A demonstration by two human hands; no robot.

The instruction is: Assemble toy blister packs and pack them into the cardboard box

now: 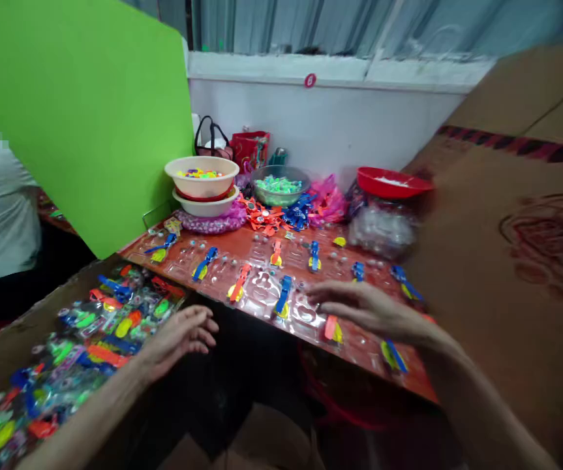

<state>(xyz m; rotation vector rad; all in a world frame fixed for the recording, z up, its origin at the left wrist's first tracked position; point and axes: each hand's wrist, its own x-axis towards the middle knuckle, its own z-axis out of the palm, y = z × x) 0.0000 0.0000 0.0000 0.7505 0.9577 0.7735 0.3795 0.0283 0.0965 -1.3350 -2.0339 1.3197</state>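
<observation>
My left hand [183, 336] is in the air before the table's near edge, beside the carton of packs; its fingers are loosely bent and apart, with nothing seen in them. Over the right part of the table my right hand [359, 308] stretches its fingers to the left, holding nothing visible. Beneath and around it lie clear plastic blister trays [305, 312]. Several trays carry toy watch-like pieces with straps, such as a blue strap [284, 294] and an orange strap [240, 282], with yellow pieces beside them. An orange strap piece [331, 326] lies just below my right hand.
An open carton [49, 297] of filled packs stands at left. At the back are a cream basin [201, 177], a grey bowl [281, 189] of green parts, loose orange straps [264, 217] and a red basin [393, 184]. A green panel [90, 98] and cardboard [506, 228] flank the table; a person sits left.
</observation>
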